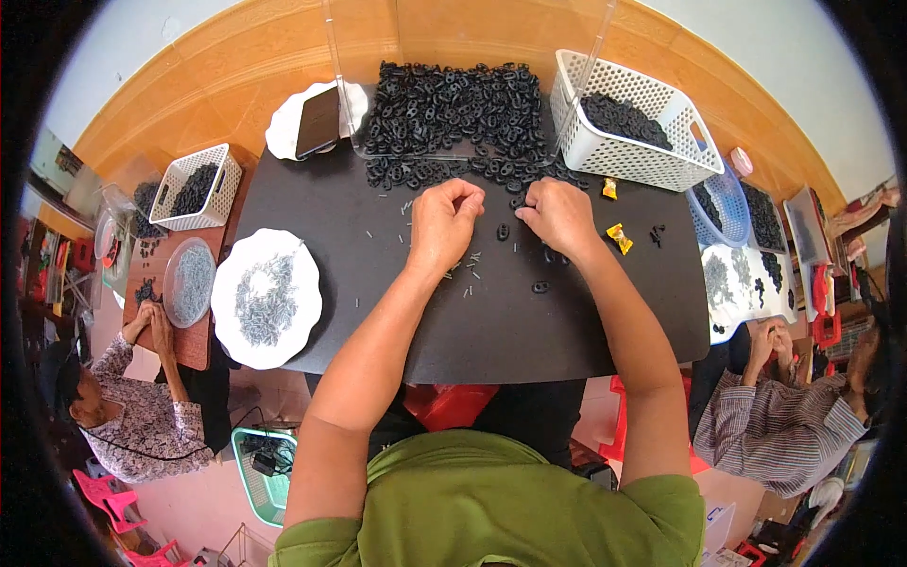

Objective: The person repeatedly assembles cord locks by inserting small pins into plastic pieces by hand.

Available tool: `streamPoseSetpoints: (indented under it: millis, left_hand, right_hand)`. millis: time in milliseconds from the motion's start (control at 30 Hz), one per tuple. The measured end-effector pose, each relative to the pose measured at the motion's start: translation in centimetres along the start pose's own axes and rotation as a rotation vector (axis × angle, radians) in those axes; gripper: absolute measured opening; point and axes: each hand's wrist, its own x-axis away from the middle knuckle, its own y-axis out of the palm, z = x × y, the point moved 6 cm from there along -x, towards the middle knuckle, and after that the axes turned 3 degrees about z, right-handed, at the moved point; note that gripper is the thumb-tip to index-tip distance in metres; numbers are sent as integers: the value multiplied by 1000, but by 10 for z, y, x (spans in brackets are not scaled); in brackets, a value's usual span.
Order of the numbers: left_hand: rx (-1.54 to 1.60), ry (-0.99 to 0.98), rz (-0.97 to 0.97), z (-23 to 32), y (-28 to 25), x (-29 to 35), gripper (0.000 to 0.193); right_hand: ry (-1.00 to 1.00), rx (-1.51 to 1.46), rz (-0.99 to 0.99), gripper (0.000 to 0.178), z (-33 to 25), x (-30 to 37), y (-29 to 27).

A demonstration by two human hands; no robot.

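Observation:
My left hand point(442, 222) is closed above the middle of the dark table point(453, 345), fingers curled and thumb pressed in. What it holds, if anything, is hidden. A short way to its right, my right hand point(560, 217) is also closed, its fingertips turned inward; nothing can be made out in its grip. Between the hands lies a loose black two-holed plastic piece point(503, 231). Several small metal pins point(475, 257) are scattered by my left wrist. Another black piece point(540, 286) rests near my right forearm. Beyond both hands spreads a large heap of black plastic pieces point(453, 113).
A scalloped white plate point(227, 321) of metal pins sits at left. Behind it, a phone point(317, 123) rests on another plate. A white basket point(652, 170) of black pieces stands far right, near wrapped yellow candies point(619, 238). Co-workers point(142, 416) sit at both sides.

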Motion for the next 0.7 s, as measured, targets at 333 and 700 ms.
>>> streamPoseSetpoints:
  millis: [333, 700]
  left_hand:
    - [-49, -34, -20, 3, 1, 2, 9]
    - [-104, 188, -87, 7, 11, 3, 19]
  right_hand:
    - [-35, -231, 32, 7, 1, -11, 3]
    - [-71, -922, -1, 11, -11, -6, -3]
